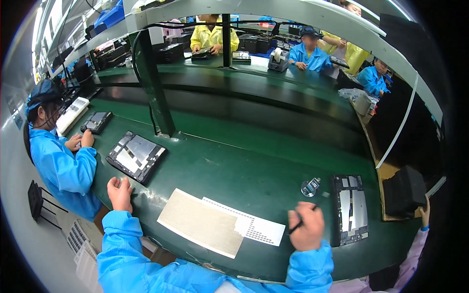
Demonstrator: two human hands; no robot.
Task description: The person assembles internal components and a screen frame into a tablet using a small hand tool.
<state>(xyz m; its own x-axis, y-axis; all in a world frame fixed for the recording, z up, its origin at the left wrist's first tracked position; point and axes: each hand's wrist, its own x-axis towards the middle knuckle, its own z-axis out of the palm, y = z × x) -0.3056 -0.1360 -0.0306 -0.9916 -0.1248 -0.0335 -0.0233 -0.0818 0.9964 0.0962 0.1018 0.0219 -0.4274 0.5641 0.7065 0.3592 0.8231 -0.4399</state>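
Observation:
My left hand [120,195] is half curled at the left, its fingertips a little apart, with nothing visible in it. Just beyond it lies an opened tablet-like device [137,155], its silver battery and black frame showing. My right hand [307,227] is closed around a thin black pen-like tool [296,226]; its tip is hard to make out. Between my hands lies a beige lined sheet [200,219], partly over a white sheet [267,233] with rows of small dark pieces. Right of my right hand lies a second opened device [352,210].
A small round clear dish-like item [309,187] sits beyond my right hand. A green post [154,93] rises from the green table [220,166]. At the left, a co-worker in blue [63,156] handles another device [96,122]. At the right, someone's hand [425,212] touches a black stack [404,188].

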